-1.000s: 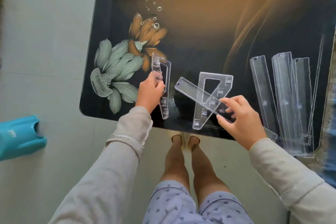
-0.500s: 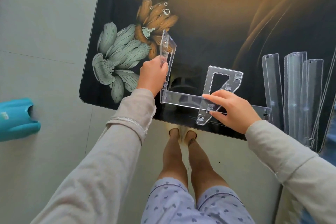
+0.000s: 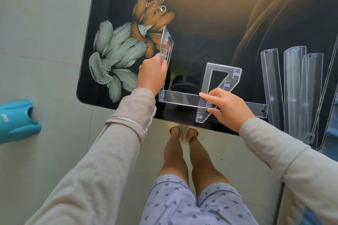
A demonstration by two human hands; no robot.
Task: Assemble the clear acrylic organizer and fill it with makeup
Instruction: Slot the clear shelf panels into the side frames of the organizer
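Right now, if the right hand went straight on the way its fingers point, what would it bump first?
Probably the upright clear panel that the left hand holds; the right hand points leftward along its strip.

The right hand (image 3: 228,109) swung the clear strip (image 3: 180,97) from a slant over the flat side panel (image 3: 217,86) to level across its lower half. The strip's end met the upright panel (image 3: 165,47) left of it.
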